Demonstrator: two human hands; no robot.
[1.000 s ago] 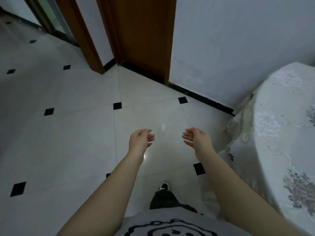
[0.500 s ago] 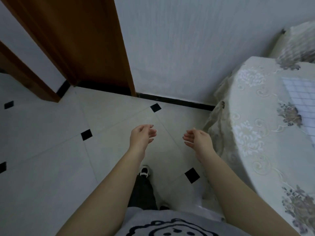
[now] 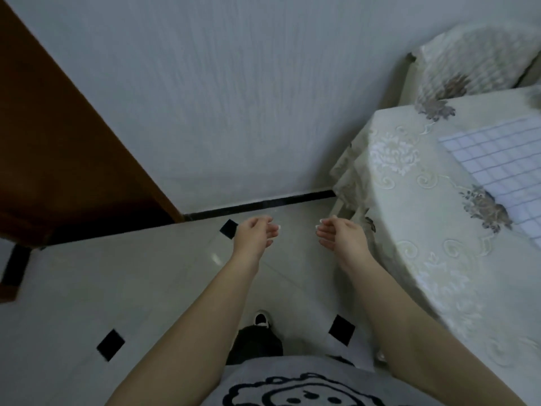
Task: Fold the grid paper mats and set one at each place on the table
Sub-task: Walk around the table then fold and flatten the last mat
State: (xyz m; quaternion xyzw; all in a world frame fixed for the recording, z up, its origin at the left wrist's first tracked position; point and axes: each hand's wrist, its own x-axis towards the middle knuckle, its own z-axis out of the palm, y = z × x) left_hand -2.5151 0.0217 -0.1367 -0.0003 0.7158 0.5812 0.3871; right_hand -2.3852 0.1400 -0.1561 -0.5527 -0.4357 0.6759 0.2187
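Paper mat: one grid mat [image 3: 503, 168] lies flat near the table's [image 3: 424, 230] far edge.
Change: my view has swung from the doorway onto the table.
Hands: left hand [image 3: 254, 235] and right hand [image 3: 342, 235] loosely curled, empty, over the floor [image 3: 131, 288].
Meaning: I judge another mat must be fetched.

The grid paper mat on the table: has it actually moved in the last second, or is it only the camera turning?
Cannot tell. The grid paper mat only came into view as the head turned toward the table; it lies beside the same flower motif.
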